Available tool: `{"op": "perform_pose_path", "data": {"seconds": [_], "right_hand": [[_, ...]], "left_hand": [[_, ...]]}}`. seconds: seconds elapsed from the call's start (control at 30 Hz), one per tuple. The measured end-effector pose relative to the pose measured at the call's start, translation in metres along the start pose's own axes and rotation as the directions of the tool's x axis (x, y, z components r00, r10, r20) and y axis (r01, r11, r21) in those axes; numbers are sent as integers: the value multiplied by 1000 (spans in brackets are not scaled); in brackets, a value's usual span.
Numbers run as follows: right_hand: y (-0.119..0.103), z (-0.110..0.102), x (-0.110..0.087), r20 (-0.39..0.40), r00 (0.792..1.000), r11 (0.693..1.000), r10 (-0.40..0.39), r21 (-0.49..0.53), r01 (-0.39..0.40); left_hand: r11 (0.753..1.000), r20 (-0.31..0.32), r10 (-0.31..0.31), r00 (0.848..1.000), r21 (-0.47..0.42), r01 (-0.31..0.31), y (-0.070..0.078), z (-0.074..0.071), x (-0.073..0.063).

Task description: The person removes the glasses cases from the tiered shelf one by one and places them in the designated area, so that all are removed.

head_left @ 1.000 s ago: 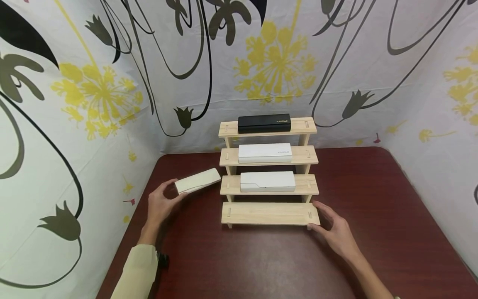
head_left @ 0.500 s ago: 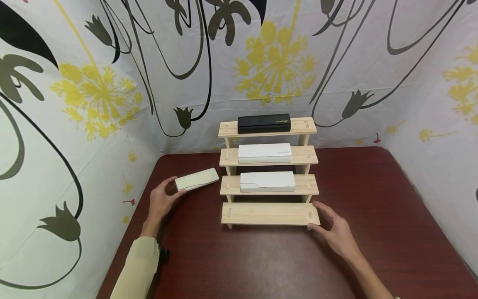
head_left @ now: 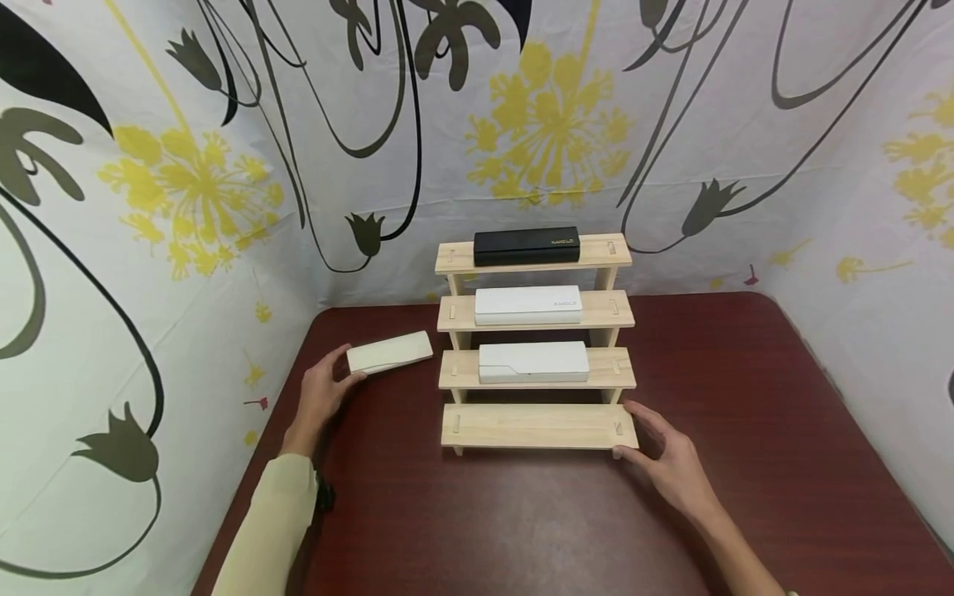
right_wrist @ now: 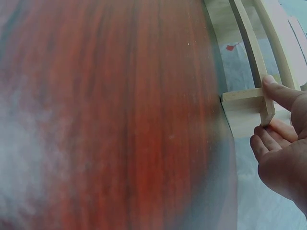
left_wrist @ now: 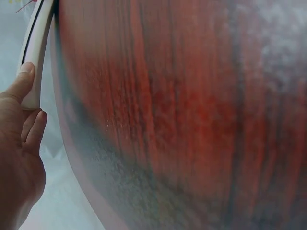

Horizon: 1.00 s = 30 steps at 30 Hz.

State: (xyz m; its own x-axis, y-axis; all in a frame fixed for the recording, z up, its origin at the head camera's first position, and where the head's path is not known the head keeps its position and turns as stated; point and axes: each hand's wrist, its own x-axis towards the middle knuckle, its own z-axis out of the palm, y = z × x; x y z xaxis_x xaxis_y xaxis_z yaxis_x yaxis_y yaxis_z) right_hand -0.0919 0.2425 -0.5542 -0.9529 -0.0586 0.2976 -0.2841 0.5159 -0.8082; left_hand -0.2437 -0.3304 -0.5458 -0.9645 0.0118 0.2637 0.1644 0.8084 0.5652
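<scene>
My left hand (head_left: 320, 396) grips the left end of a cream oblong case (head_left: 389, 353) near the table's left edge. In the left wrist view the thumb (left_wrist: 24, 79) lies along the cream case (left_wrist: 41, 52), whose far end runs out of frame. A four-tier wooden display rack (head_left: 537, 425) stands right of that case, apart from it. My right hand (head_left: 667, 463) pinches the right end of the rack's lowest board. The right wrist view has the thumb (right_wrist: 283, 93) on top of the board (right_wrist: 256, 57) and fingers beneath.
A black case (head_left: 526, 247) lies on the rack's top tier, and white cases (head_left: 528, 305) (head_left: 532, 362) lie on the two tiers below. The dark red-brown table (head_left: 507, 530) reaches back to a patterned cloth (head_left: 417, 174) hanging behind and at both sides.
The left hand and the cream case have shifted slightly left and toward the back, widening the gap to the rack. The right hand and rack have stayed put.
</scene>
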Motion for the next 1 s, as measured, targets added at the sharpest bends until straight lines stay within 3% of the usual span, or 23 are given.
{"op": "perform_pose_path", "data": {"seconds": [0.37,0.57,1.0], "right_hand": [[-1,0,0,-8,1000,1000,-10,4,10],[0,0,0,-11,1000,1000,-14,5,14],[-1,-1,0,-7,1000,1000,-13,16,13]], "left_hand": [[996,88,-78,993,58,73,-7,8,11],[994,134,-87,987,77,78,-9,11,16],[992,141,-111,984,73,102,-9,13,23]]}}
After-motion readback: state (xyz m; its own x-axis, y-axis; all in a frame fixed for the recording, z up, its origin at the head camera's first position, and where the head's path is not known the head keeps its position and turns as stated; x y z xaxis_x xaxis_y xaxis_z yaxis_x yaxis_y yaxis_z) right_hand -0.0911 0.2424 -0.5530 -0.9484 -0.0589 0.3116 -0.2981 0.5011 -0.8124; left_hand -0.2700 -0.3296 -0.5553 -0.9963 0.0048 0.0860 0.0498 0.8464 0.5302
